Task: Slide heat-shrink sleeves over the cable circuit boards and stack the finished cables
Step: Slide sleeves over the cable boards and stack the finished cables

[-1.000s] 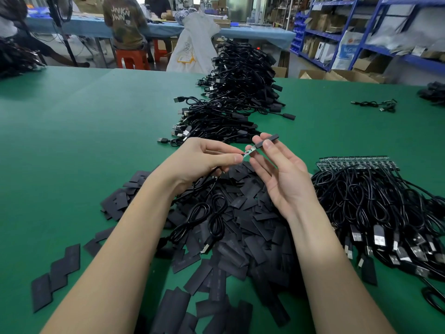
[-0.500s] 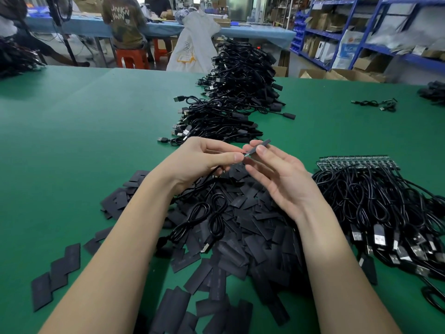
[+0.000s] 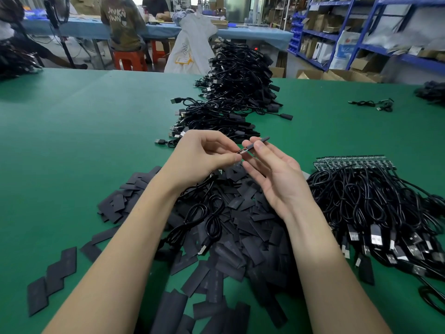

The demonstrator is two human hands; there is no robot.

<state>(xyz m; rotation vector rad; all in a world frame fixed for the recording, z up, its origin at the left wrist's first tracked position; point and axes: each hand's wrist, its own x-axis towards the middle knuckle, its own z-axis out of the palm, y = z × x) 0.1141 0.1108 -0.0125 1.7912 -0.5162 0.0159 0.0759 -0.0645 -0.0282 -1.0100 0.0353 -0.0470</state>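
Two hands (image 3: 207,155), three cable heaps (image 3: 240,75), one sleeve pile (image 3: 240,227), two people seated behind (image 3: 124,22).

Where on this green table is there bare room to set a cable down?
Bare green table lies left of the finished cable stack and between that stack and the lone cable far right. Crowded: the sleeve pile under both hands and the unsleeved cable bundle at right.
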